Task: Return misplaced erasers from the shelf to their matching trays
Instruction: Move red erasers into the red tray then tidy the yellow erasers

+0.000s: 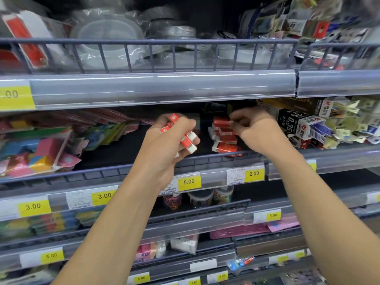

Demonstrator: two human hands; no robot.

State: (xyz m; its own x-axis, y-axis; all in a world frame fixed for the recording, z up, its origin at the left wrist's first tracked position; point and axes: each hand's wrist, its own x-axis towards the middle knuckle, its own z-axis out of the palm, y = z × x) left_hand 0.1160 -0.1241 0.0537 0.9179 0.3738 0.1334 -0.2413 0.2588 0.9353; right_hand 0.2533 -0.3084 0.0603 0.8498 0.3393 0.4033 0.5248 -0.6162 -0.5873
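Note:
My left hand (167, 140) is raised in front of the middle shelf and grips a bunch of red-sleeved white erasers (186, 138), several of them, their white ends pointing right. A stack of the same red-and-white erasers (225, 136) lies on the dark shelf just right of it. My right hand (254, 128) reaches over that stack, fingers curled, thumb and fingertips pinching the white end of one eraser (232, 122) at the top of the pile.
A grey wire rail (216, 159) fronts the shelf, with yellow price tags (189, 182) below. Colourful packets (41, 153) fill the left side, black-and-white boxes (298, 124) and small packets the right. Plastic containers (107, 38) sit on the shelf above.

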